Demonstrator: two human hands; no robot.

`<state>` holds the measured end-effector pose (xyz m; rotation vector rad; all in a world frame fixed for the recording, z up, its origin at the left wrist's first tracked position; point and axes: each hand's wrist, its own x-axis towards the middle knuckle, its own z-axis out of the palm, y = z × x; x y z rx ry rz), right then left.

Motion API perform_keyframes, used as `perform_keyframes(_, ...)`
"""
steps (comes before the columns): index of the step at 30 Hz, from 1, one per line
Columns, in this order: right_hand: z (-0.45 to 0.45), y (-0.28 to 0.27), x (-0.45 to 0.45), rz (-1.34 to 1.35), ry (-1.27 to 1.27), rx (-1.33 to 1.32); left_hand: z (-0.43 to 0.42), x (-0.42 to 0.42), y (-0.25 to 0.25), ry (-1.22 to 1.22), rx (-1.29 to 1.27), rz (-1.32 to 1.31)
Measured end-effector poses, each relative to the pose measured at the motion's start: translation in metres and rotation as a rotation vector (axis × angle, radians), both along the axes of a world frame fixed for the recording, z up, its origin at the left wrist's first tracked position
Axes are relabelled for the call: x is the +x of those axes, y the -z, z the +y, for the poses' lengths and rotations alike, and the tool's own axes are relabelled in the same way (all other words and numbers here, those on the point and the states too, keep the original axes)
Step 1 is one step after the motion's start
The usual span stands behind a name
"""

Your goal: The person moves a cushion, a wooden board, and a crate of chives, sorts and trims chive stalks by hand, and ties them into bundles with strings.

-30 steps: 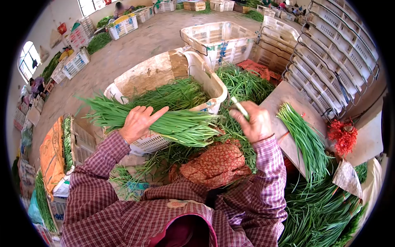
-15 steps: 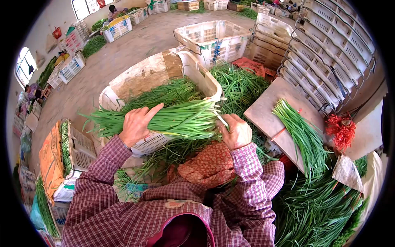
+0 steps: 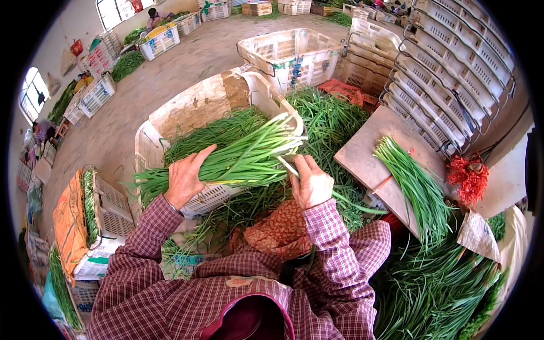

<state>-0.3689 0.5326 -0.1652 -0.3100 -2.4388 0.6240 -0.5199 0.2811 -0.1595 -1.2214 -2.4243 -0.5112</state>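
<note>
My left hand [image 3: 186,177] is closed around a bundle of green chives [image 3: 246,156], thumb over the top, above the near rim of a white plastic crate [image 3: 148,141]. The bundle's pale stem ends fan out to the right. Beside those ends, my right hand [image 3: 313,184] pinches a single chive stalk [image 3: 354,208]; its pale end shows above the fingers and its green length trails to the right. More loose chives [image 3: 235,122] lie inside the crate. A red patterned cloth [image 3: 283,229] covers part of my lap.
To the right, a board [image 3: 368,141] bears a chive bunch [image 3: 411,178]. Red ties [image 3: 469,178] hang beside it, below stacked white crates [image 3: 453,79]. Chive heaps [image 3: 436,289] lie at the lower right. Another crate [image 3: 294,59] stands ahead. A person [image 3: 156,20] sits far back left.
The bundle's stem ends have tilted upward and spread apart. My right hand has moved slightly left and down, and the stalk in it now trails to the right.
</note>
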Motion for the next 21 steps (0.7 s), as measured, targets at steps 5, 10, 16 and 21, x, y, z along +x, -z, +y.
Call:
perform_keyframes(5, 0.0, -0.002, -0.004, 0.017, 0.003, -0.114, -0.002, 0.0, 0.0, -0.014, 0.012, 0.025)
perform_keyframes(10, 0.0, -0.011, -0.008, -0.076, 0.089, -0.132, 0.001, 0.003, -0.001, 0.004, 0.049, 0.014)
perform_keyframes(16, -0.001, -0.015, -0.012, -0.01, 0.066, 0.037, 0.001, 0.004, -0.002, -0.008, -0.006, 0.075)
perform_keyframes(21, -0.008, -0.007, -0.027, -0.224, 0.07, 0.021, 0.003, 0.004, -0.003, -0.014, -0.082, 0.141)
